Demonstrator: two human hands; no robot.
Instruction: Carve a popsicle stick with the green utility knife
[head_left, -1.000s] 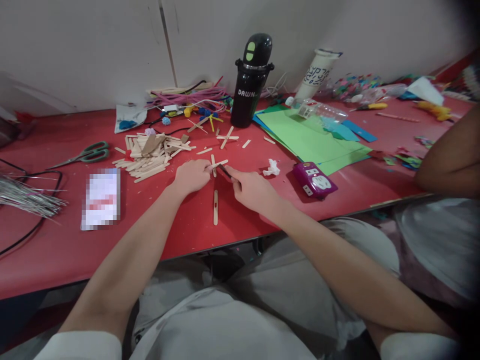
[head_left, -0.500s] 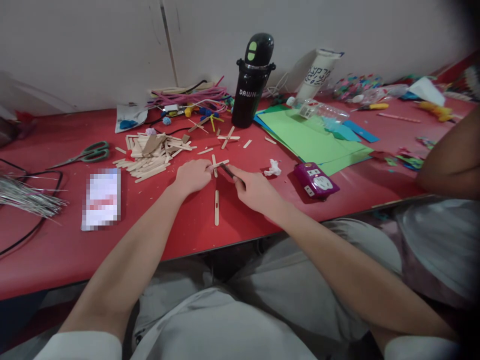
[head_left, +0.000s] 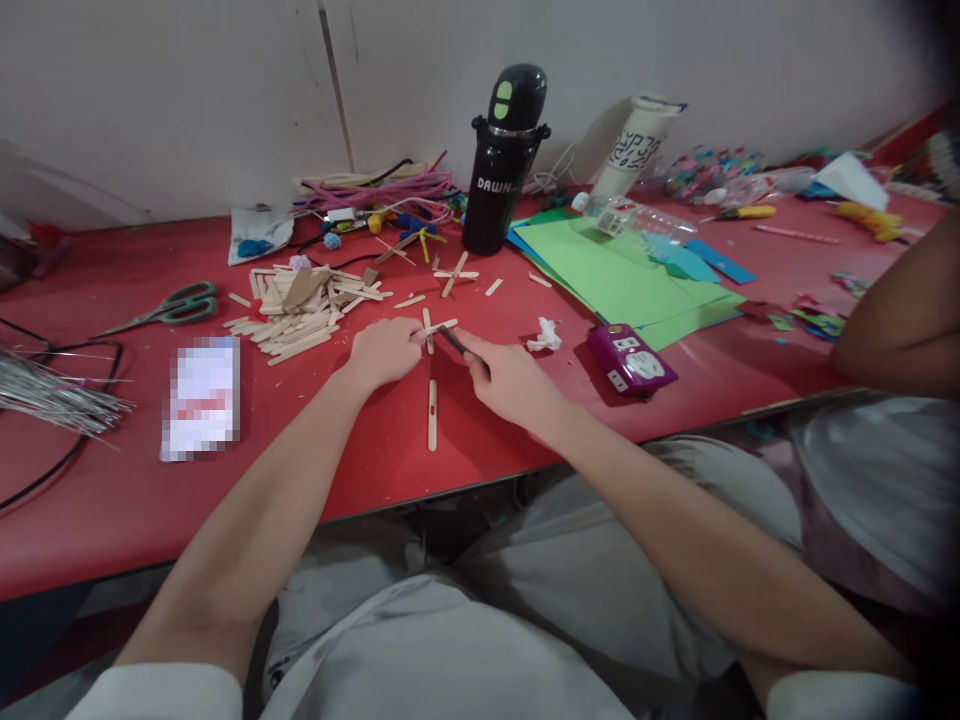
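Two crossed craft sticks (head_left: 427, 321) lie on the red table in front of me. My left hand (head_left: 386, 351) is closed, its fingertips pinching the left end of the crosswise stick. A slim dark knife-like tool (head_left: 454, 342) is gripped in my right hand (head_left: 511, 381), which is closed around it. The tool's tip meets the crosswise stick just right of the crossing; its exact contact is too small to tell. Nearer me, a single craft stick (head_left: 433, 430) with a slot in its middle lies lengthwise. Beyond my hands rests another crossed pair of sticks (head_left: 455, 275).
A heap of craft sticks (head_left: 300, 325) and green-handled scissors (head_left: 191, 303) lie left. A black bottle (head_left: 495, 180) stands behind. Rightward are green paper sheets (head_left: 600, 265), a purple power socket (head_left: 634, 360) and crumpled tissue (head_left: 545, 336). Another person's arm (head_left: 900, 320) rests at far right.
The view has shifted very slightly. Both hands, the crossed sticks and the dark tool stay in nearly the same place.
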